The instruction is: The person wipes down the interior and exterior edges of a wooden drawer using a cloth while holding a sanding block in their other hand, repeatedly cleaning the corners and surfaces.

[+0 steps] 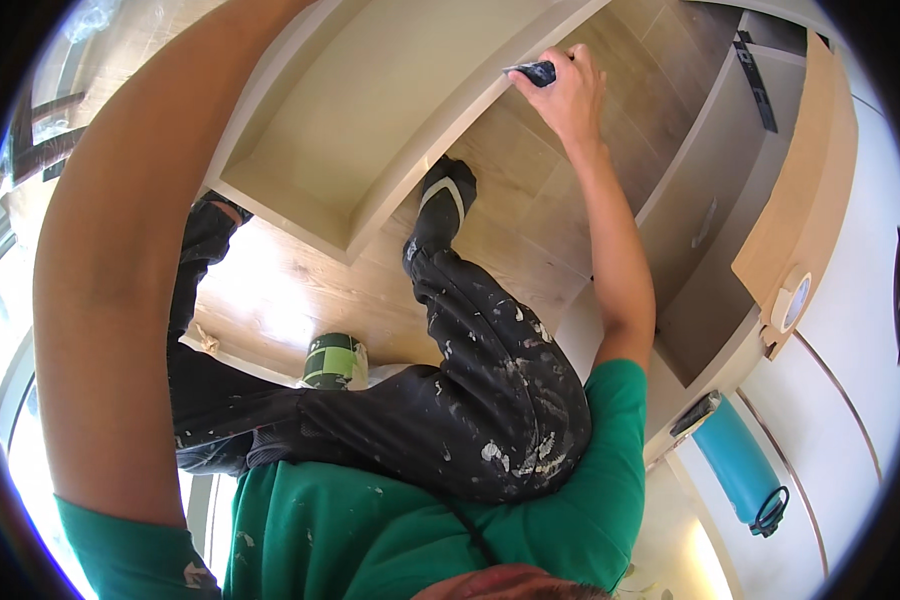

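The right hand (567,92) has its fingers wrapped around a small black-handled tool (540,73), perhaps a scraper or filling knife, at the long pale beige rim (425,160) of a shallow, open, box-like furniture unit above the wood-look floor (510,215). The left arm stretches out past the upper edge, so I cannot tell what the left hand is doing. The step in hand looks like working along that rim with the tool; whether its tip actually touches the rim is unclear. The next move would seem to call for a firm grip and a light, even angle to avoid gouging the edge. As for labels, the round tub with green and dark patches (334,361) beside the paint-flecked black trousers (470,370) shows no readable lettering, and none can be made out on the teal cylindrical bottle (738,462) or the flat brown cardboard sheet (805,175) at right.
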A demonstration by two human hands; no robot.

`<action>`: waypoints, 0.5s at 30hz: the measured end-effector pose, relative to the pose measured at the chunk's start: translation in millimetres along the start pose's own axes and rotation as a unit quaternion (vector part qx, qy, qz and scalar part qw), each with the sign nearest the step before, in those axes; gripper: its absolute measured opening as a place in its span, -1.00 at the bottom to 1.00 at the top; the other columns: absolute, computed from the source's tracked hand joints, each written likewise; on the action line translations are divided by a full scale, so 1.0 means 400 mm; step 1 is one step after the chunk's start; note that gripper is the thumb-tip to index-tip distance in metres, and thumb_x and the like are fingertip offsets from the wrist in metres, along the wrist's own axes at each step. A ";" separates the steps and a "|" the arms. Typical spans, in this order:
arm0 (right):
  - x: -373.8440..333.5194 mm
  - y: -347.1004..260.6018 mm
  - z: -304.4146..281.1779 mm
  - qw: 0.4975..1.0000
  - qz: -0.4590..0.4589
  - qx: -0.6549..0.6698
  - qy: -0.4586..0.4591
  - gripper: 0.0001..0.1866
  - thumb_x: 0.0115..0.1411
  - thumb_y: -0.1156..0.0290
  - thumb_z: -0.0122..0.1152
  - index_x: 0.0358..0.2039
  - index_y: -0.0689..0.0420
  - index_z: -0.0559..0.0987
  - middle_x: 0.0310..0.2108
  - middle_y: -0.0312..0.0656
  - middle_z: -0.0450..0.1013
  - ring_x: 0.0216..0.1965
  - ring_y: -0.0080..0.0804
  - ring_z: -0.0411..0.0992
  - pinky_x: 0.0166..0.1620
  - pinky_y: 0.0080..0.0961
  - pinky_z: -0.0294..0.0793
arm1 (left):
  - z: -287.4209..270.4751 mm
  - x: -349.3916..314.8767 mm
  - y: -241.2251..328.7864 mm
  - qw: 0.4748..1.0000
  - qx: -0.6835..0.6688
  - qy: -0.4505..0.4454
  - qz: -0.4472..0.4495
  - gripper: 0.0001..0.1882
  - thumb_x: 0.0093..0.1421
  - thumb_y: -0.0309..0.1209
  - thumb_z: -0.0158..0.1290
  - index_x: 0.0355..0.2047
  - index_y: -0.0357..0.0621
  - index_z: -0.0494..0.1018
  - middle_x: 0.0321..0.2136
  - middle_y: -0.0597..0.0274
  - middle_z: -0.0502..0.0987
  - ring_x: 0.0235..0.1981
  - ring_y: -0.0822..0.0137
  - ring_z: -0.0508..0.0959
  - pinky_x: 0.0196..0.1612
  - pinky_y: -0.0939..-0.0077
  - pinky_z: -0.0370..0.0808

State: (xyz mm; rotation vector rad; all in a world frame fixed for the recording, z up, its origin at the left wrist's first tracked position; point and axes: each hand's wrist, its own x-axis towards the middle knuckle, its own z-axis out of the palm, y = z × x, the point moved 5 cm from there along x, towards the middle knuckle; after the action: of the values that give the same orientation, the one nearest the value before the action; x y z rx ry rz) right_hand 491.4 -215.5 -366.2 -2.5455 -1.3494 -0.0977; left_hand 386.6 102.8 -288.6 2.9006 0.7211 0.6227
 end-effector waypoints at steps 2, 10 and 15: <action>-0.001 -0.003 0.004 1.000 -0.001 -0.002 -0.004 -0.55 -0.09 0.02 0.62 -0.32 0.06 0.69 -0.26 -0.17 0.44 -0.15 -0.19 0.43 -0.15 -0.14 0.34 | -0.003 0.004 0.003 1.000 0.008 -0.001 -0.009 -0.69 0.13 -0.19 0.25 -0.20 -0.09 0.64 -0.13 0.03 0.65 -0.04 0.01 0.64 0.00 0.10 0.60; -0.009 -0.019 0.007 1.000 -0.006 0.004 0.008 -0.56 -0.09 0.02 0.61 -0.31 0.03 0.70 -0.28 -0.20 0.42 -0.16 -0.20 0.43 -0.14 -0.14 0.33 | -0.011 0.001 0.007 1.000 -0.012 -0.008 -0.012 -0.65 0.14 -0.19 0.26 -0.15 -0.11 0.63 -0.10 0.02 0.64 -0.03 0.00 0.64 0.01 0.11 0.60; 0.006 -0.023 0.003 1.000 0.004 0.003 0.013 -0.57 -0.10 0.01 0.61 -0.34 0.02 0.69 -0.29 -0.21 0.43 -0.17 -0.20 0.43 -0.15 -0.14 0.33 | -0.013 0.002 0.004 1.000 0.015 -0.012 -0.022 -0.63 0.15 -0.17 0.26 -0.12 -0.12 0.62 -0.08 0.03 0.64 -0.02 0.01 0.64 0.02 0.12 0.60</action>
State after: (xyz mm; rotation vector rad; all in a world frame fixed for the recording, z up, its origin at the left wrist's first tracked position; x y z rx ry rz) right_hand 485.1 -208.1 -365.3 -2.5344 -1.3277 -0.1251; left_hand 385.6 101.8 -283.2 2.9059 0.7951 0.5768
